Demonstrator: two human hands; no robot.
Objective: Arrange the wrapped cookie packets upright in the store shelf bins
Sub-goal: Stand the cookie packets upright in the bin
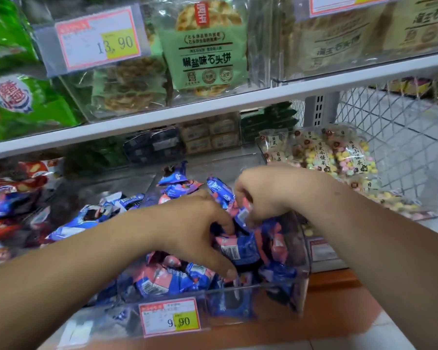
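A clear plastic bin (302, 281) on the lower shelf holds several blue-and-pink wrapped cookie packets (162, 279) lying in a loose heap. My left hand (195, 223) reaches down into the heap, its fingers curled among the packets, with the thumb by the bin's front. My right hand (258, 195) hovers over the middle of the bin and pinches a blue-and-pink packet (242, 214) by its top end. More blue packets (172, 178) stand near the back of the bin.
A price tag reading 9.90 (171, 317) hangs on the bin front. Blue packets fill the bin on the left (86, 221). Pastel sweets bags (339, 157) lie in the right bin. The white upper shelf edge (213, 107) overhangs closely.
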